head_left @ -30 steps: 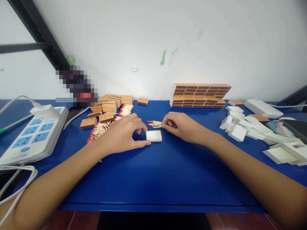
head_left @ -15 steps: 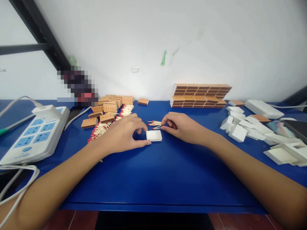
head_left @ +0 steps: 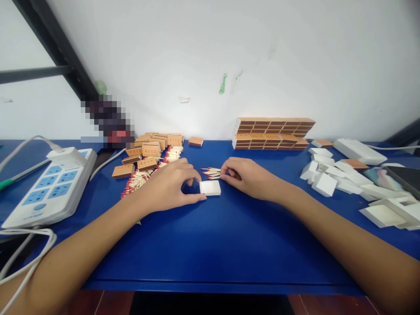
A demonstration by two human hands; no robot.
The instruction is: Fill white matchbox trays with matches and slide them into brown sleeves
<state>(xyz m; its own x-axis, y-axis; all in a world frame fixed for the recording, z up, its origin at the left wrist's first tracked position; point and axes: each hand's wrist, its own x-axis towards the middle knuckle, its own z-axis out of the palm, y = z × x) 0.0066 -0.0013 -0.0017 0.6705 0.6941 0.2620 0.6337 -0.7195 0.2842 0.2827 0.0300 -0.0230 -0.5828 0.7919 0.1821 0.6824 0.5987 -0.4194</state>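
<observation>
A small white matchbox tray [head_left: 210, 187] lies on the blue table in front of me. My left hand [head_left: 179, 186] grips its left end, with the thumb at the near corner and the curled fingers at the far one. Just behind the tray is a small bunch of matches [head_left: 210, 172], their red heads pointing left. My right hand [head_left: 241, 175] pinches the plain right ends of these matches between thumb and fingers. A large heap of loose matches [head_left: 136, 181] is partly covered by my left hand and forearm.
Several filled-looking matchboxes [head_left: 151, 149] lie jumbled behind the heap. Neat rows of matchboxes [head_left: 272, 135] stand against the wall. White trays [head_left: 341, 177] are piled at the right beside a phone [head_left: 403, 177]. A power strip [head_left: 52, 188] with cables occupies the left side.
The matches in my right hand sit closer together than before. My left hand and the tray hold nearly the same place; the view has tilted slightly.
</observation>
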